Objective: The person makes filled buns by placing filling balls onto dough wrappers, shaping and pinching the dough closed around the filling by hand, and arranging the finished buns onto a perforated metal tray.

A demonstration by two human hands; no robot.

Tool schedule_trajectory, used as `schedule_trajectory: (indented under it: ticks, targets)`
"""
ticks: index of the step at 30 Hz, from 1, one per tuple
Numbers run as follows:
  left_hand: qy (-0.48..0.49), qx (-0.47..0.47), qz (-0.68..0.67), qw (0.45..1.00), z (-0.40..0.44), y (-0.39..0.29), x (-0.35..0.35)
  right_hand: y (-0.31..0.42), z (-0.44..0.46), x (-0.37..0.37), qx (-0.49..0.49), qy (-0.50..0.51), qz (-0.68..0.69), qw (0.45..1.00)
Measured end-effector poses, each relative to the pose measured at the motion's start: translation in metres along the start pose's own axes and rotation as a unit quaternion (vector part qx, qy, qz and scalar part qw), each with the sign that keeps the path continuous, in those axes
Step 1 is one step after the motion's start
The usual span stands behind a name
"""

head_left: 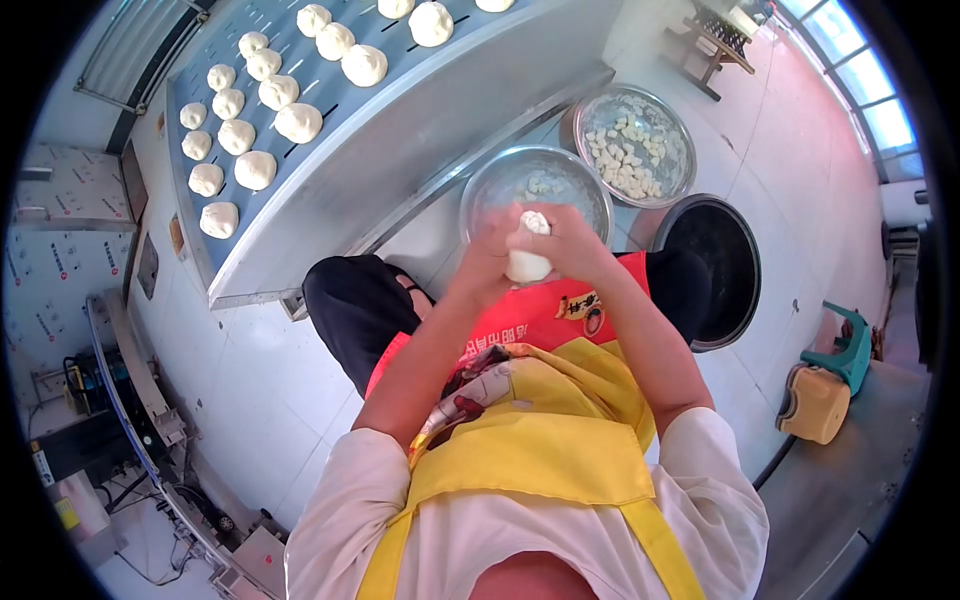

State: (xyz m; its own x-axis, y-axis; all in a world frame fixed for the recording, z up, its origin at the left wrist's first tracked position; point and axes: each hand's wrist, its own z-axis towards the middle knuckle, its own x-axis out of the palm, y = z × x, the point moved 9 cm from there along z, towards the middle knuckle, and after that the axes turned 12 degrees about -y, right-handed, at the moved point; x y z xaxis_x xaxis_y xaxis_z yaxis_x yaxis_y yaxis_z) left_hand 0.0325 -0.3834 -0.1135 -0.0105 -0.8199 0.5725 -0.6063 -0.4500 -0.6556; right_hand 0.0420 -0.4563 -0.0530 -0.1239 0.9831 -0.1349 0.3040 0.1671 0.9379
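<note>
Between my two hands, over the red apron [520, 318] on my lap, is a white ball of dough [528, 265] with a gathered, pleated top. My left hand [489, 250] is wrapped round its left side, and my right hand [572, 243] closes over its right side, fingers meeting near the top. Just beyond the hands stands a metal basin [478, 185] with some white bits at its bottom, partly hidden by the hands. Against it on the right is a second metal basin [672, 190] holding many small dough pieces [625, 155].
Rows of pleated buns [278, 93] sit on a slotted grey tray surface [330, 140] at the upper left. A black tub [725, 265] stands by my right knee. Farther right are a green stool [845, 345] and a tan case [815, 403]. A wooden stool [712, 50] is at the top.
</note>
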Motion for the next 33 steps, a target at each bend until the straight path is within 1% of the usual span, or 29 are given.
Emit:
schedule_trajectory:
  ticks: [1,2,3,4,5,7,9,10,12,13,14,16,18,19,21,22,23,25,27,28,30,31,33]
  targets:
    - [-0.025,0.02,-0.003,0.999,0.0,0.0,0.002,0.002,0.005,-0.007,-0.072,-0.057,-0.054,0.994]
    - [-0.04,0.032,-0.02,0.999,0.003,0.0,0.001,-0.004,0.013,-0.01,-0.146,-0.113,-0.107,0.977]
    - [-0.055,0.04,-0.035,0.997,0.004,0.0,-0.001,0.01,0.01,-0.011,-0.216,-0.169,-0.157,0.949]
    - [-0.071,0.044,-0.05,0.995,0.003,0.002,-0.005,0.007,0.009,-0.007,-0.186,-0.123,-0.095,0.97]
    - [-0.038,0.009,-0.03,0.999,0.004,0.006,-0.003,0.005,0.007,-0.005,-0.156,-0.077,-0.032,0.984]
    - [0.028,-0.067,0.01,0.997,-0.003,0.004,0.003,0.002,0.003,-0.001,-0.127,-0.03,0.022,0.991]
    - [0.022,0.003,-0.009,1.0,0.002,0.002,0.004,-0.002,0.01,-0.003,-0.146,-0.029,0.0,0.989]
    - [0.018,0.04,-0.019,0.999,0.003,0.0,0.005,-0.002,0.011,-0.008,-0.169,-0.081,-0.046,0.981]
    - [-0.033,0.051,-0.034,0.998,0.004,0.0,0.002,0.008,0.009,-0.013,-0.216,-0.185,-0.135,0.949]
    - [-0.061,0.051,-0.042,0.996,0.001,-0.002,0.001,0.007,0.01,-0.008,-0.186,-0.129,-0.079,0.971]
    - [-0.041,0.017,-0.022,0.999,-0.002,-0.001,0.004,0.007,0.008,-0.005,-0.153,-0.073,-0.021,0.985]
    - [0.001,-0.052,0.018,0.998,-0.013,-0.005,0.01,0.003,0.005,-0.001,-0.127,-0.033,0.012,0.991]
    - [-0.041,0.017,-0.02,0.999,-0.005,-0.003,0.005,0.0,0.013,-0.003,-0.159,-0.059,-0.046,0.984]
    - [-0.063,0.053,-0.04,0.996,-0.002,-0.004,-0.001,0.005,0.014,-0.006,-0.176,-0.093,-0.051,0.979]
    - [-0.047,0.072,-0.005,0.996,0.001,-0.005,-0.004,0.011,0.01,-0.009,-0.204,-0.16,-0.056,0.964]
    - [-0.039,0.079,0.012,0.996,0.0,-0.006,-0.005,0.008,0.011,-0.003,-0.18,-0.102,-0.021,0.978]
    - [-0.024,0.034,0.043,0.998,0.0,0.0,-0.007,0.006,0.011,-0.001,-0.153,-0.045,0.015,0.987]
    - [0.011,-0.055,0.103,0.993,-0.009,-0.008,-0.001,-0.001,0.01,0.002,-0.117,-0.01,0.026,0.993]
    - [-0.024,0.026,0.026,0.999,-0.002,-0.002,-0.005,-0.008,0.017,-0.001,-0.106,-0.053,-0.022,0.993]
    - [-0.044,0.066,-0.012,0.997,-0.002,-0.004,-0.006,-0.002,0.016,-0.002,-0.122,-0.068,-0.027,0.99]
    - [-0.052,0.069,-0.052,0.995,0.0,-0.002,-0.006,0.008,0.01,-0.004,-0.151,-0.101,-0.034,0.983]
    - [-0.055,0.068,-0.074,0.993,-0.001,-0.001,-0.005,0.01,0.008,-0.001,-0.156,-0.077,-0.018,0.985]
    - [-0.024,0.013,0.039,0.999,-0.002,0.002,-0.007,0.012,0.004,0.003,-0.163,-0.03,0.012,0.986]
